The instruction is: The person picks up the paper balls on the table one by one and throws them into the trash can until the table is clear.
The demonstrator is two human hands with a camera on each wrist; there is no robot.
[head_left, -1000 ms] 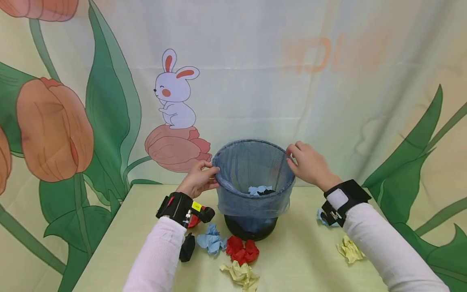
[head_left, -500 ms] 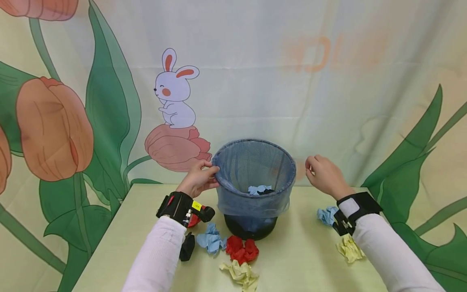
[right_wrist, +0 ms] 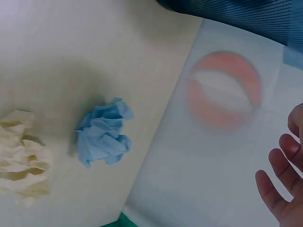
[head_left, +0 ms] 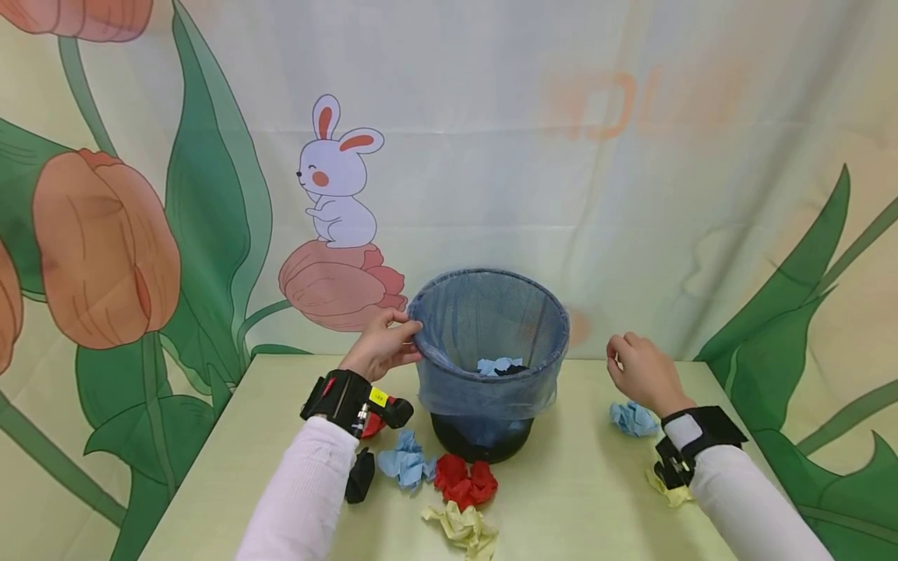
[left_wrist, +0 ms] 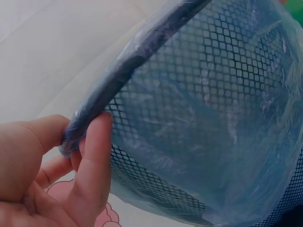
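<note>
A black mesh wastebasket [head_left: 479, 446] stands upright on the table, its mouth lined with a thin blue plastic bag [head_left: 484, 397] folded over the rim. My left hand [head_left: 382, 345] pinches the rim at its left side; in the left wrist view the thumb and fingers [left_wrist: 94, 165] lie on either side of it. Light blue and black crumpled pieces [head_left: 500, 365] lie inside. To the right of the basket, apart from it, my right hand [head_left: 645, 372] hovers with loosely curled fingers and holds nothing. Below it lies a crumpled blue paper ball [head_left: 634, 419].
Near the basket's front lie crumpled blue [head_left: 407, 461], red [head_left: 465, 481] and yellow paper balls [head_left: 464, 530]. A black crumpled piece [head_left: 361, 477] and a partly hidden red one [head_left: 373, 425] are by my left wrist. Another yellow ball [right_wrist: 23, 158] lies at right. A printed curtain [head_left: 491, 156] hangs behind.
My right hand has let go of the basket's right rim and moved right and down, toward the blue paper ball. My left hand stays on the rim.
</note>
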